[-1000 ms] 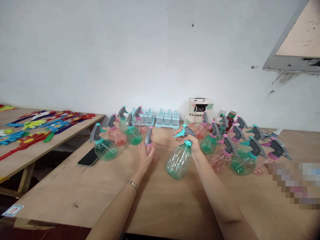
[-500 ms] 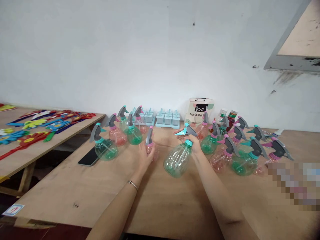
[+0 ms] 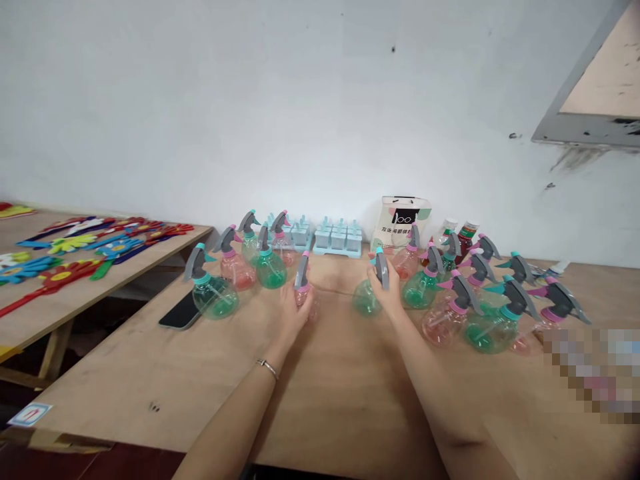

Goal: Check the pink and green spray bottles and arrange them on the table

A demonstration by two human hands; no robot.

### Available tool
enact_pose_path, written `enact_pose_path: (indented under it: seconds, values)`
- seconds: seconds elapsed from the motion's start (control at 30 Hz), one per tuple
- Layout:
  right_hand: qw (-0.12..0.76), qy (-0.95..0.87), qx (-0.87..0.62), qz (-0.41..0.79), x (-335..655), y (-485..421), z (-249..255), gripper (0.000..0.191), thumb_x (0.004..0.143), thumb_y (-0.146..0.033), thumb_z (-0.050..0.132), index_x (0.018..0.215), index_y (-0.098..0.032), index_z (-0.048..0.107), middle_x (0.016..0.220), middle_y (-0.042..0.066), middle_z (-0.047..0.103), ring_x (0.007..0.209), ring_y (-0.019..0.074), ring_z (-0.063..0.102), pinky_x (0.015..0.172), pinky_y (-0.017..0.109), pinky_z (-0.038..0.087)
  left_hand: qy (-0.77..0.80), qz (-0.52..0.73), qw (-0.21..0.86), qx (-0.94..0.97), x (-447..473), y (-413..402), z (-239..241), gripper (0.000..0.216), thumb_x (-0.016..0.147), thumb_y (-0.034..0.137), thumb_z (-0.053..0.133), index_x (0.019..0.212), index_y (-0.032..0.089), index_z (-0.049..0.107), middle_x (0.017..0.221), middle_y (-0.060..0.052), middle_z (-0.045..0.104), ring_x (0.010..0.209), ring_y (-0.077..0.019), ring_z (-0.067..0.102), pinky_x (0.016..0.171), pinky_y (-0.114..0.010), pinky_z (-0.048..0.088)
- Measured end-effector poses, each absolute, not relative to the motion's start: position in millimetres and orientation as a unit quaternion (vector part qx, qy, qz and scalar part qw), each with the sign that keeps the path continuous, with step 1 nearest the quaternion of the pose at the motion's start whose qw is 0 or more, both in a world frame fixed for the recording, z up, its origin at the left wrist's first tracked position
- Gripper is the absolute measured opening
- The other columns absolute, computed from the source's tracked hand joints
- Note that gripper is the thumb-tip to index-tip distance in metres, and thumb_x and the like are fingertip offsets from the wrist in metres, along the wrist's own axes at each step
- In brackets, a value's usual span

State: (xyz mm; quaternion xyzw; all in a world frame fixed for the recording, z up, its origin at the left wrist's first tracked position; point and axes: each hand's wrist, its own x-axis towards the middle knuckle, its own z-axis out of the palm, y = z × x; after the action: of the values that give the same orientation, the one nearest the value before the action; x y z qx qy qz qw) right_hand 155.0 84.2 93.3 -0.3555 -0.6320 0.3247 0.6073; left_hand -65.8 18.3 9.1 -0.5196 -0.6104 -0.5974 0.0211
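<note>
My left hand [image 3: 294, 311] is wrapped round a pink spray bottle [image 3: 302, 285] with a grey trigger, standing on the wooden table [image 3: 320, 393]. My right hand [image 3: 389, 293] grips a green spray bottle [image 3: 367, 295] by its neck, just under the grey and teal trigger head. That green bottle stands upright on the table between the two hands. More green and pink spray bottles cluster at the left [image 3: 235, 267] and at the right [image 3: 475, 300].
A black phone [image 3: 179, 311] lies near the table's left edge. Pale blue ice-pop moulds [image 3: 337, 237] and a small printed box [image 3: 400, 223] stand against the white wall. A second table [image 3: 75, 267] at the left carries colourful plastic hand clappers.
The green bottle was tilted and lifted towards me; my right hand has moved it away and set it upright on the table. My left hand has stayed on the pink bottle.
</note>
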Motion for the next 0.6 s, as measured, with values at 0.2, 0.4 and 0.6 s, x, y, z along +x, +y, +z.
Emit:
enact_pose_path:
  seconds: [0.2,0.4,0.6]
  values:
    - [0.588,-0.624,-0.455,0.240,155,107,50,0.034,0.078,-0.048,0.060,0.096,-0.020,0.064,0.071,-0.001,0.060,0.067,0.0187,0.057,0.074,0.035,0.050,-0.605,-0.603,0.017,-0.520,-66,19,7,0.027,0.082,0.038,0.062,0.103,0.021,0.060,0.096,-0.007,0.063,0.102,-0.0249,0.059,0.092,-0.040,0.046]
    - [0.593,-0.630,-0.472,0.167,162,136,-4,0.077,0.068,-0.057,0.070,0.128,-0.014,0.048,0.127,0.020,0.060,0.120,0.0328,0.056,0.103,0.049,0.043,-0.609,-0.598,0.014,-0.522,-66,19,8,0.025,0.083,0.039,0.061,0.099,0.020,0.059,0.097,-0.008,0.062,0.100,-0.0250,0.058,0.091,-0.040,0.046]
    - [0.541,-0.629,-0.545,0.123,163,171,-11,0.102,0.066,-0.065,0.071,0.143,-0.009,0.035,0.141,0.028,0.047,0.135,0.0390,0.041,0.111,0.053,0.033,-0.611,-0.587,0.025,-0.531,-66,17,9,0.024,0.086,0.038,0.060,0.102,0.020,0.058,0.098,-0.008,0.062,0.100,-0.0250,0.058,0.090,-0.041,0.046]
